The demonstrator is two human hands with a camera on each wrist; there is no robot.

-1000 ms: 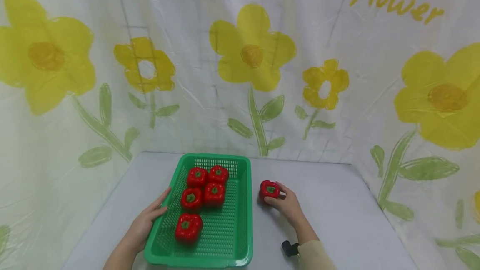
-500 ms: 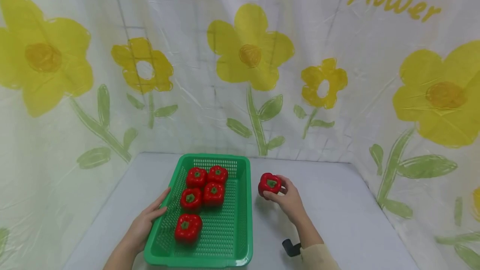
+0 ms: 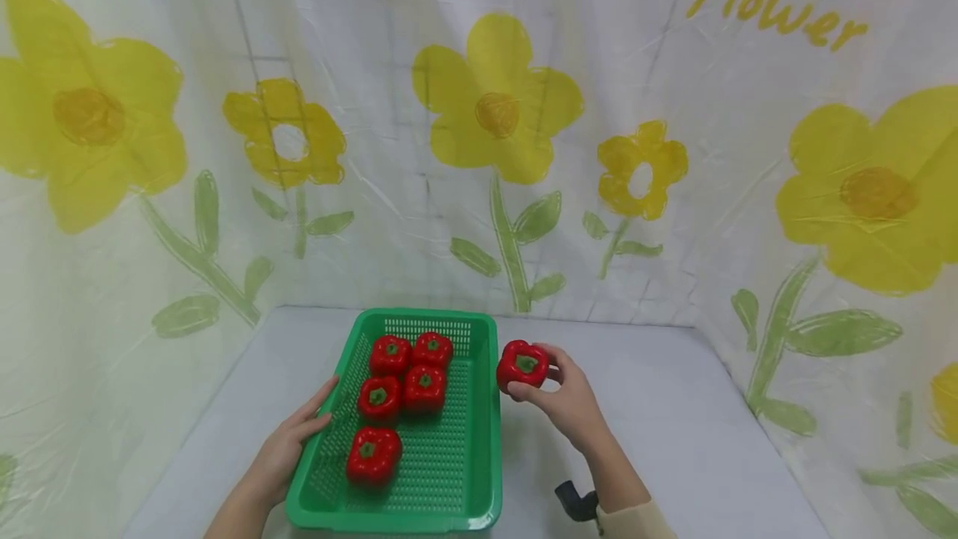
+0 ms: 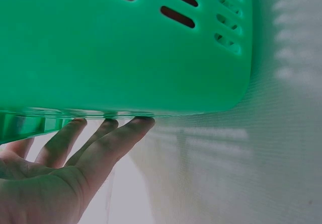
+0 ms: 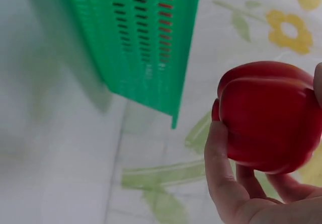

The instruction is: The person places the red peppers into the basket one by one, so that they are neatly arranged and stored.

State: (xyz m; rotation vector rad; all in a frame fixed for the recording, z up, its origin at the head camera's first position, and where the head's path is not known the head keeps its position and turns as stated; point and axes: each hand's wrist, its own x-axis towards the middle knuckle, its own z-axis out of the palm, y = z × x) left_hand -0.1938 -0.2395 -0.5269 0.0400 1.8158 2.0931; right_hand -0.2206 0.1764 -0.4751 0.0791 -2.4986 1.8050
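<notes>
My right hand [image 3: 570, 402] grips a red bell pepper [image 3: 516, 363] by its sides, green stem up, just beside the right rim of a green plastic basket [image 3: 488, 439]. In the right wrist view the pepper [image 5: 271, 116] is raised, with the fingers curled round it. Several more red bell peppers sit in the basket's left part, among them a front one [image 3: 374, 456] apart from the rest. With its fingers fairly straight, my left hand [image 3: 280, 456] touches the basket's left side. The left wrist view has its fingertips against the green wall [image 4: 126, 58].
A pale table [image 3: 636, 406] lies under the basket and reaches out to the right. Behind it hangs a white curtain [image 3: 404, 231] painted with yellow flowers. A small black device [image 3: 575, 501] is at my right wrist, near the beige sleeve.
The right hand has lifted the bell pepper from the table and carried it left, up to the basket's right rim. The left hand and the basket have stayed in place.
</notes>
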